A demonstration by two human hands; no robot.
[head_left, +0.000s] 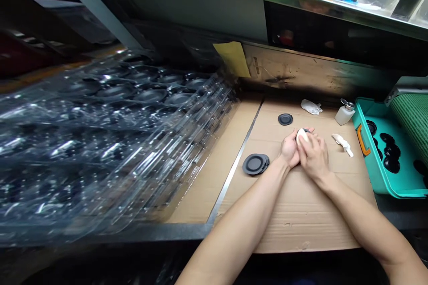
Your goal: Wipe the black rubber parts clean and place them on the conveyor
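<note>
Both my hands meet over the cardboard sheet (301, 213) in the middle of the bench. My left hand (289, 150) is closed around a small dark disc, mostly hidden, whose edge shows at the fingertips. My right hand (313, 156) presses a pale pad (302, 135) onto it with curled fingers. A small stack of black discs (255, 164) lies just left of my left wrist. A single black disc (285, 119) lies farther back.
A pile of clear plastic trays (110, 142) with black discs fills the left. A teal bin (391, 156) with more discs stands at right. A white bottle (345, 112), a crumpled white cloth (310, 107) and a white scrap (343, 143) lie nearby. A shelf (334, 4) runs overhead.
</note>
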